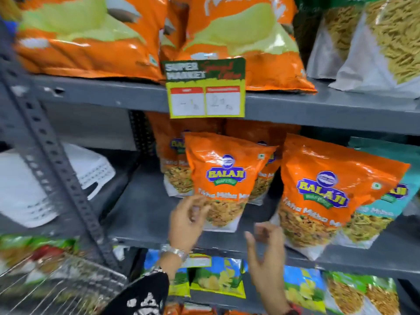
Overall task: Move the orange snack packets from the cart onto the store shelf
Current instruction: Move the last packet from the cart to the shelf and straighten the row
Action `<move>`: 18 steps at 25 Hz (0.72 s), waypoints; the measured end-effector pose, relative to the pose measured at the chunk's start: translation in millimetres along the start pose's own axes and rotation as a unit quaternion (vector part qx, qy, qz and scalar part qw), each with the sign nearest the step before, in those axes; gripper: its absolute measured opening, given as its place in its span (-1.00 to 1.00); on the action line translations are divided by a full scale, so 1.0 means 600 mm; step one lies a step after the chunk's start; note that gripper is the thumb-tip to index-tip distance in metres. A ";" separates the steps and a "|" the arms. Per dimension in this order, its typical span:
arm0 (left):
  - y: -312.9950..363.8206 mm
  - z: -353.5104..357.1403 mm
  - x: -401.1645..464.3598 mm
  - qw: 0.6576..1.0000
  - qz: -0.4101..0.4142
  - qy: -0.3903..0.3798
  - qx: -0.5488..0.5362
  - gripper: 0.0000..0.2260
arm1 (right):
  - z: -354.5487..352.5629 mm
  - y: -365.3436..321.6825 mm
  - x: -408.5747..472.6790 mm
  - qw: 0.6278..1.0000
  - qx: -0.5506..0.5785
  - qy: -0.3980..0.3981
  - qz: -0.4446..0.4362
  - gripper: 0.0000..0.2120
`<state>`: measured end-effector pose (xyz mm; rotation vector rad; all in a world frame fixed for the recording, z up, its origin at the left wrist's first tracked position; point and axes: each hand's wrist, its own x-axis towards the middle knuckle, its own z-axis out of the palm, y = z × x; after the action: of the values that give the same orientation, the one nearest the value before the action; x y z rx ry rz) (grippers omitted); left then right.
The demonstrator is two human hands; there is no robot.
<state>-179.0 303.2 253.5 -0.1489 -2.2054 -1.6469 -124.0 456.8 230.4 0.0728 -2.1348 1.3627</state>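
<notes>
An orange snack packet [225, 176] stands upright on the grey middle shelf [145, 219], in front of more orange packets [175, 160]. My left hand [188, 221] has its fingertips pinched on this packet's lower left corner. A little to the right, my right hand [266, 248] hovers in front of the shelf edge, fingers spread and holding nothing. Another orange packet [329, 189] leans at the right of the same shelf. At the bottom left is the wire cart [56, 287]; blur hides its contents.
A price sign [205, 87] hangs from the upper shelf, which holds large orange bags [91, 42]. A teal packet [386, 205] sits behind the right orange one. A perforated grey upright [56, 167] and a white plastic basket [45, 189] stand at left. Blue and yellow packets [218, 278] fill the shelf below.
</notes>
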 end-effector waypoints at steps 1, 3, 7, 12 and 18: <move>-0.023 -0.043 0.015 0.999 -0.017 0.049 0.004 -0.81 | 0.041 -0.018 0.000 0.998 0.012 -0.049 -0.021 -0.91; -0.070 -0.115 0.051 0.992 -0.063 0.110 0.000 -0.80 | 0.125 -0.048 0.005 0.989 0.042 -0.138 -0.043 -0.83; -0.124 -0.166 0.136 0.988 -0.137 0.070 -0.026 -0.60 | 0.278 -0.062 0.050 0.983 0.046 -0.174 -0.026 -0.53; -0.149 -0.134 0.225 0.985 -0.162 -0.025 -0.051 -0.45 | 0.386 -0.023 0.140 0.995 0.004 -0.049 0.088 -0.20; -0.153 -0.088 0.259 0.978 -0.144 -0.083 -0.129 -0.48 | 0.397 -0.005 0.167 0.979 0.009 0.054 0.194 -0.37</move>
<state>-338.1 203.2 239.7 -0.0364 -2.2050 -2.1516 -313.1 281.2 214.0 -0.4224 -2.1174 1.5612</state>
